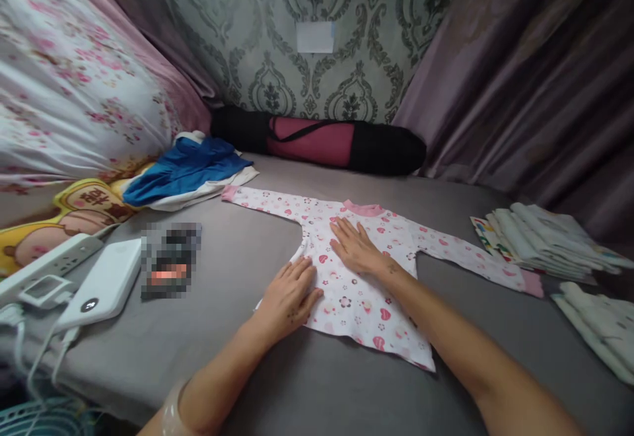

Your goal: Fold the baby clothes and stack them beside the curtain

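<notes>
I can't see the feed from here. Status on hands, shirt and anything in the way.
Left hand on shirt near one side, right hand on upper middle. Shirt spread largely flat on grey surface. Nothing else atop it.

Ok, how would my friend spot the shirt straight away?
On the grey surface, look in front of the long bag. The shirt lies under the left hand and right hand. Unlike the folded cloths, it's spread flat, with pink cuffs and hearts.
</notes>
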The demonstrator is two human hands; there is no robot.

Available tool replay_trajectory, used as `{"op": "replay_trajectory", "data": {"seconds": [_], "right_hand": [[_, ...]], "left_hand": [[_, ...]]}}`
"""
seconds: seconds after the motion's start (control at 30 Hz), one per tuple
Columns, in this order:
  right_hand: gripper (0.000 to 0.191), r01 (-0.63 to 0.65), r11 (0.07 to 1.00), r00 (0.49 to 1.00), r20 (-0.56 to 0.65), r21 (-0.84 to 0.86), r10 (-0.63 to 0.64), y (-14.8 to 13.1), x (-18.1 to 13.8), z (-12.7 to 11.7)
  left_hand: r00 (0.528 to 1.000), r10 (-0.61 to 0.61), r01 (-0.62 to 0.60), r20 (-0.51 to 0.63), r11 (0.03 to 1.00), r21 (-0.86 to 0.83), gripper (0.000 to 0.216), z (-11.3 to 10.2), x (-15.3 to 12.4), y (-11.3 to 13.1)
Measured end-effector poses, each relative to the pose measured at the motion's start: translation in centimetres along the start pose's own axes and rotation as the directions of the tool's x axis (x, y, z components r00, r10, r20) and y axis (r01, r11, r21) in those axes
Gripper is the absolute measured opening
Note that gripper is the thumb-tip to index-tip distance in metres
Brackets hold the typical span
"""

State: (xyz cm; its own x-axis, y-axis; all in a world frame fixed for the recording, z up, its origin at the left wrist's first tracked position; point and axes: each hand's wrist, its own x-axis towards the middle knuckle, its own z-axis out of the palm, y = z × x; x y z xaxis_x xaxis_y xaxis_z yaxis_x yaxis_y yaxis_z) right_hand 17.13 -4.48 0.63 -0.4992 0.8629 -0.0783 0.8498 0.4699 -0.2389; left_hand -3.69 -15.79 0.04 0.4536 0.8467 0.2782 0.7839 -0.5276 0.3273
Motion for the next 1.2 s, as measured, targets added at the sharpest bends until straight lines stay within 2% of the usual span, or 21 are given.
{"op": "replay_trajectory", "data": {"seconds": [0.13,0.23,0.43,0.5,0.6,0.63,0.7,0.73,0.77,0.8,0.87,0.93,1.0,1.1,1.2], "right_hand": [[0.061,0.145,0.989,0.988,0.046,-0.006,-0.145,-2.7,-3.1,0.7],[0.061,0.230,0.972,0.968,0.088,0.045,-0.233,-4.4,-5.5,0.6],[0.065,0.289,0.929,0.919,0.204,0.231,-0.337,-6.6,-9.3,-0.6],[0.065,0.304,0.897,0.890,0.239,0.321,-0.387,-7.0,-10.3,-1.4],[0.052,0.318,0.818,0.843,0.252,0.479,-0.475,-6.2,-10.3,-2.8],[0.050,0.297,0.803,0.849,0.242,0.516,-0.469,-5.4,-9.7,-3.1],[0.052,0.202,0.835,0.925,0.181,0.512,-0.335,-3.1,-8.0,-3.5],[0.053,0.124,0.886,0.979,0.092,0.447,-0.184,-1.6,-6.8,-3.5],[0.053,0.024,0.936,0.999,-0.028,0.351,-0.016,0.0,-5.6,-3.3],[0.052,-0.085,0.963,0.982,-0.140,0.257,0.124,1.7,-4.3,-3.1],[0.055,-0.256,0.963,0.933,-0.238,0.085,0.269,4.6,-2.0,-2.3],[0.064,-0.358,0.934,0.910,-0.232,-0.023,0.343,6.8,-0.2,-1.2],[0.070,-0.396,0.915,0.906,-0.195,-0.071,0.377,8.0,0.8,-0.2],[0.073,-0.426,0.901,0.896,-0.178,-0.082,0.407,8.5,1.3,0.6],[0.072,-0.435,0.896,0.893,-0.171,-0.094,0.416,8.3,1.4,-0.1]], "left_hand": [[0.994,-0.051,0.045,-0.099,0.997,-0.066,0.032,0.4,0.0,-0.7],[0.988,-0.098,0.084,-0.123,0.990,-0.115,0.037,0.8,-0.1,-1.2],[0.985,-0.103,0.078,-0.138,0.982,-0.174,0.047,1.3,-0.4,-1.7],[0.985,-0.094,0.069,-0.142,0.982,-0.174,0.046,1.4,-0.5,-1.8],[0.985,-0.056,0.028,-0.164,0.985,-0.170,0.044,1.1,-0.5,-1.6],[0.984,-0.039,0.009,-0.176,0.986,-0.166,0.044,0.9,-0.5,-1.5],[0.982,-0.004,-0.025,-0.190,0.988,-0.150,0.042,0.5,-0.5,-1.2],[0.981,0.014,-0.041,-0.194,0.990,-0.137,0.040,0.3,-0.4,-1.0],[0.980,0.032,-0.057,-0.194,0.991,-0.124,0.038,0.2,-0.4,-0.9],[0.981,0.049,-0.072,-0.189,0.991,-0.114,0.036,0.2,-0.3,-0.8],[0.981,0.082,-0.101,-0.175,0.990,-0.102,0.032,0.2,-0.2,-0.7],[0.984,0.104,-0.118,-0.148,0.989,-0.091,0.031,0.4,-0.2,-0.7],[0.987,0.116,-0.125,-0.113,0.989,-0.076,0.030,0.7,-0.2,-0.9],[0.988,0.128,-0.133,-0.088,0.989,-0.061,0.030,1.0,-0.4,-1.1],[0.988,0.137,-0.141,-0.066,0.989,-0.048,0.031,1.2,-0.5,-1.3]]}}
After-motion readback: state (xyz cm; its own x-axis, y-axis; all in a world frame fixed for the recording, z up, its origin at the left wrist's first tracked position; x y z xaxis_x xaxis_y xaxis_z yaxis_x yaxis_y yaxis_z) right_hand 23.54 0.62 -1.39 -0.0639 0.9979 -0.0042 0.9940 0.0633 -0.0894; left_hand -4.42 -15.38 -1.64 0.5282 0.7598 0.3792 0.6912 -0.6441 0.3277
